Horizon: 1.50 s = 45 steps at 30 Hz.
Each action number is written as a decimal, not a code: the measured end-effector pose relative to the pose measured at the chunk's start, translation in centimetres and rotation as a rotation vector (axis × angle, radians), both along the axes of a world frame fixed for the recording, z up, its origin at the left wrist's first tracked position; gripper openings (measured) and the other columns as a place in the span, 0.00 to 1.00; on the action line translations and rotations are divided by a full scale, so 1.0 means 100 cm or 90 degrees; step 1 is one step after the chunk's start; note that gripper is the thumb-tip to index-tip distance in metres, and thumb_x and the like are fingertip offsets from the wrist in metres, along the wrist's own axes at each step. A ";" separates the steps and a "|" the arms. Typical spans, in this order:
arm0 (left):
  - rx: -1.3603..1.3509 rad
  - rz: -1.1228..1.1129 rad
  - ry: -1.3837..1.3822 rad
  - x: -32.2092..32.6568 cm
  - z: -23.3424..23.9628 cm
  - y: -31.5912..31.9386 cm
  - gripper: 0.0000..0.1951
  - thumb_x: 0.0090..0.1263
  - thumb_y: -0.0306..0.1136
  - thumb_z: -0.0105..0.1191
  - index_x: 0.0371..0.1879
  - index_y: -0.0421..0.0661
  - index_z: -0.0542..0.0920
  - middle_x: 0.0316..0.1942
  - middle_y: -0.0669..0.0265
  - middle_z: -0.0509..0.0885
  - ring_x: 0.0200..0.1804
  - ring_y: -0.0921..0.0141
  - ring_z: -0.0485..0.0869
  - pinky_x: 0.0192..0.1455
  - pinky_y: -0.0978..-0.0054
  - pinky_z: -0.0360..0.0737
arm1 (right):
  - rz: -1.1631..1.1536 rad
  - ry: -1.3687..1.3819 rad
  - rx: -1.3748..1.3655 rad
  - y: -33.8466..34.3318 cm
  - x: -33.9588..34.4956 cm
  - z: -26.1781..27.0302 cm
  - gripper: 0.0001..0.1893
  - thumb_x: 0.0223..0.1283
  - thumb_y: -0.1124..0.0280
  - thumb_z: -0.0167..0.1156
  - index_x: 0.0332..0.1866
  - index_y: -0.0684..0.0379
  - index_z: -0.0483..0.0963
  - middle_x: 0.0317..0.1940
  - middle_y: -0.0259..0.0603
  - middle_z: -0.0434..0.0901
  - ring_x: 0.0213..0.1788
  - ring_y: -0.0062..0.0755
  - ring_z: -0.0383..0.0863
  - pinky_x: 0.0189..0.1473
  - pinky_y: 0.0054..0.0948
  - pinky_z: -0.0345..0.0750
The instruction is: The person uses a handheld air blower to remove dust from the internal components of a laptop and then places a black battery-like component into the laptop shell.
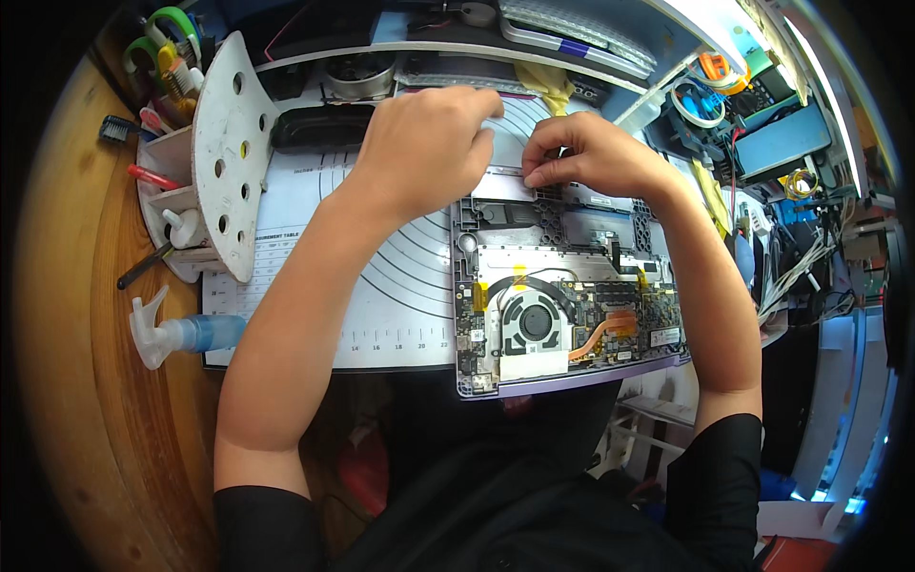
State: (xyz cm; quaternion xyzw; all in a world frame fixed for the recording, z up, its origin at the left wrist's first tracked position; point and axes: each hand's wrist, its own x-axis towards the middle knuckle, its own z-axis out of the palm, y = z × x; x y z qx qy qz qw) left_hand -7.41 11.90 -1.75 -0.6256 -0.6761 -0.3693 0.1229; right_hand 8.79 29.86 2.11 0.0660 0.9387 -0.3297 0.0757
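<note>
An opened laptop chassis (593,232) lies in front of me with its insides facing up. It holds a black cooling fan (535,323), a copper heat pipe (593,337) and a dark circuit board (650,314). My left hand (432,146) is above the chassis's far left corner, its fingers curled and the fingertips mostly hidden. My right hand (590,154) reaches the chassis's far part. Its thumb and forefinger come together at the right end of a flat silver plate (506,187); whether they grip anything is unclear.
Under the laptop lies a white measuring mat (407,293). Left of it are a spray bottle with blue liquid (211,333) and a white tool rack (221,168). A black tray (322,129) and a round metal tin (361,77) stand behind. Cables and tools crowd the right.
</note>
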 end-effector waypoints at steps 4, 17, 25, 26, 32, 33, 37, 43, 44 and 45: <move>-0.055 -0.054 -0.026 -0.002 -0.003 -0.003 0.10 0.68 0.31 0.59 0.46 0.46 0.86 0.37 0.62 0.90 0.33 0.59 0.87 0.39 0.64 0.82 | -0.068 -0.047 -0.053 -0.004 0.001 0.002 0.08 0.62 0.72 0.71 0.42 0.65 0.84 0.36 0.34 0.85 0.42 0.22 0.82 0.49 0.26 0.78; -0.293 -0.201 -0.734 -0.011 0.028 -0.011 0.17 0.68 0.26 0.64 0.54 0.36 0.81 0.39 0.61 0.90 0.41 0.72 0.89 0.44 0.74 0.86 | -0.170 0.341 -0.090 -0.060 0.002 -0.025 0.07 0.66 0.72 0.68 0.44 0.64 0.85 0.37 0.44 0.88 0.40 0.35 0.87 0.46 0.32 0.81; -0.194 -0.176 -0.839 -0.004 0.023 -0.008 0.15 0.67 0.23 0.66 0.51 0.31 0.83 0.39 0.51 0.89 0.42 0.64 0.91 0.48 0.72 0.90 | -0.229 0.409 -0.095 -0.064 0.005 -0.027 0.08 0.69 0.73 0.65 0.47 0.65 0.85 0.41 0.47 0.88 0.44 0.38 0.88 0.48 0.31 0.81; -0.179 -0.172 -0.839 -0.003 0.021 -0.007 0.14 0.67 0.23 0.66 0.50 0.31 0.84 0.39 0.51 0.89 0.42 0.64 0.91 0.48 0.71 0.90 | -0.230 0.410 -0.094 -0.062 0.006 -0.027 0.08 0.69 0.73 0.65 0.47 0.65 0.85 0.41 0.47 0.88 0.44 0.38 0.88 0.48 0.31 0.81; -0.128 -0.146 -0.831 -0.012 0.016 -0.006 0.11 0.64 0.23 0.66 0.44 0.32 0.86 0.39 0.54 0.90 0.40 0.66 0.90 0.47 0.71 0.89 | -0.034 0.318 0.073 -0.055 0.019 -0.017 0.18 0.58 0.67 0.73 0.51 0.62 0.84 0.44 0.45 0.83 0.49 0.46 0.83 0.54 0.40 0.78; -0.127 -0.145 -0.829 -0.012 0.016 -0.006 0.11 0.64 0.23 0.66 0.44 0.32 0.86 0.39 0.54 0.90 0.40 0.66 0.90 0.47 0.71 0.89 | -0.003 0.288 0.098 -0.055 0.024 -0.019 0.18 0.58 0.68 0.74 0.52 0.62 0.83 0.46 0.44 0.83 0.51 0.45 0.83 0.56 0.39 0.78; -0.152 -0.116 -0.837 -0.013 0.015 -0.006 0.09 0.63 0.22 0.66 0.41 0.32 0.88 0.37 0.55 0.89 0.39 0.68 0.89 0.46 0.72 0.89 | 0.018 0.271 0.150 -0.060 0.032 -0.028 0.15 0.57 0.70 0.74 0.49 0.61 0.83 0.46 0.42 0.83 0.54 0.44 0.82 0.57 0.38 0.78; -0.265 -0.120 -0.807 -0.013 0.016 -0.006 0.08 0.67 0.24 0.65 0.42 0.35 0.88 0.37 0.60 0.89 0.40 0.70 0.88 0.47 0.74 0.87 | -0.018 0.338 0.104 -0.062 0.032 -0.035 0.09 0.59 0.71 0.71 0.42 0.61 0.81 0.43 0.42 0.83 0.51 0.46 0.81 0.56 0.40 0.77; -0.277 -0.128 -0.810 -0.013 0.017 -0.006 0.08 0.67 0.24 0.66 0.43 0.35 0.88 0.37 0.60 0.89 0.40 0.71 0.89 0.46 0.74 0.87 | -0.023 0.368 0.112 -0.062 0.033 -0.035 0.09 0.61 0.71 0.70 0.42 0.62 0.81 0.42 0.43 0.84 0.50 0.46 0.82 0.55 0.40 0.77; -0.277 -0.128 -0.807 -0.013 0.017 -0.006 0.08 0.67 0.24 0.66 0.43 0.35 0.88 0.37 0.60 0.89 0.40 0.71 0.89 0.46 0.74 0.87 | -0.023 0.371 0.113 -0.064 0.033 -0.035 0.09 0.61 0.71 0.70 0.42 0.62 0.81 0.42 0.43 0.84 0.50 0.46 0.82 0.55 0.40 0.77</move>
